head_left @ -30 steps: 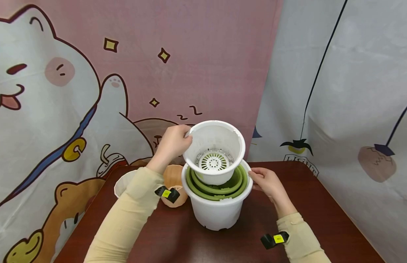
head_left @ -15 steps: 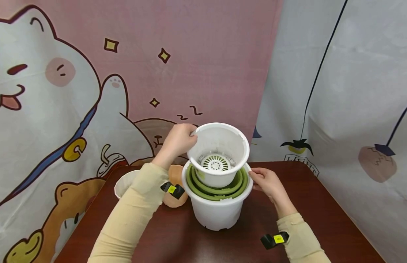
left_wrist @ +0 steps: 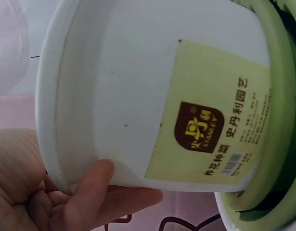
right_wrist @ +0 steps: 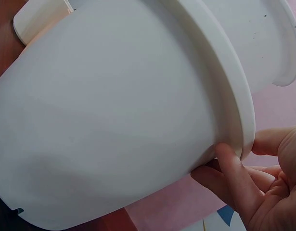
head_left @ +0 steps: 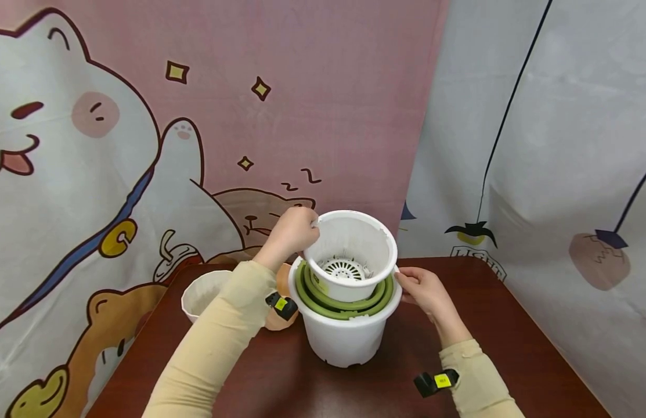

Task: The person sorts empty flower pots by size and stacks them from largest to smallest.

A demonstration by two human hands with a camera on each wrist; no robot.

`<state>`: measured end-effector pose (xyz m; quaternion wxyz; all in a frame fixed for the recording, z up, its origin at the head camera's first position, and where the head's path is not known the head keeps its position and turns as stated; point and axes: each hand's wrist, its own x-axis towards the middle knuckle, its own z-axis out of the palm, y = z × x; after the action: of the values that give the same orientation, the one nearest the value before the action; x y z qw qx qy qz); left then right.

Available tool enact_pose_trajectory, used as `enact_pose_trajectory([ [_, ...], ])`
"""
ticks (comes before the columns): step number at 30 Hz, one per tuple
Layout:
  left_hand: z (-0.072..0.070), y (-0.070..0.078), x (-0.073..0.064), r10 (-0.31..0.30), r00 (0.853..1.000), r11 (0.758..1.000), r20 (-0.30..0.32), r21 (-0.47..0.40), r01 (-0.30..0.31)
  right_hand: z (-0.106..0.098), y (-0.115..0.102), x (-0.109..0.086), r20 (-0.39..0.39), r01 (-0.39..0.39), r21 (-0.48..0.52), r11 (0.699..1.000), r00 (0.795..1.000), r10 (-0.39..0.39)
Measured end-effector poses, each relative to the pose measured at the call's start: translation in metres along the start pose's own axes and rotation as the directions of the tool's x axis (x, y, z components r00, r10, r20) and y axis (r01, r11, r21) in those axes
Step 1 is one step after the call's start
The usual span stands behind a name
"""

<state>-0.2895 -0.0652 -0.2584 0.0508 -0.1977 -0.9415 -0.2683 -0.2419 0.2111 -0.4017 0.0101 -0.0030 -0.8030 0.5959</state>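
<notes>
My left hand (head_left: 295, 232) grips the rim of a small white plastic flower pot (left_wrist: 114, 86), with the fingers on its outer wall. The pot tilts toward me, showing its slotted bottom. Its lower part sits inside two nested green pots (head_left: 323, 308), and a yellow-green label (left_wrist: 205, 120) is on its side. Those green pots stand inside a large white pot (head_left: 345, 342), upright on the table. My right hand (head_left: 424, 287) pinches the large pot's rim on the right, as the right wrist view shows close up.
On the dark red-brown table (head_left: 291, 386), a white faceted pot (head_left: 197, 293) stands at the left. Terracotta-coloured pots (head_left: 281, 321) are partly hidden behind my left forearm. A cartoon-printed cloth (head_left: 349, 104) hangs just behind the table.
My left hand has moved the small white pot right and down, deeper into the green pots. My right hand stays on the large pot's rim.
</notes>
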Motion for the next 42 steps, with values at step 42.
enact_pose_trajectory([
  [42, 0.021, -0.028, -0.013, -0.041, 0.995, 0.995, -0.086, -0.092, 0.033, 0.000, 0.001, 0.000, -0.008, -0.005, -0.005, 1.000, 1.000, 0.005],
])
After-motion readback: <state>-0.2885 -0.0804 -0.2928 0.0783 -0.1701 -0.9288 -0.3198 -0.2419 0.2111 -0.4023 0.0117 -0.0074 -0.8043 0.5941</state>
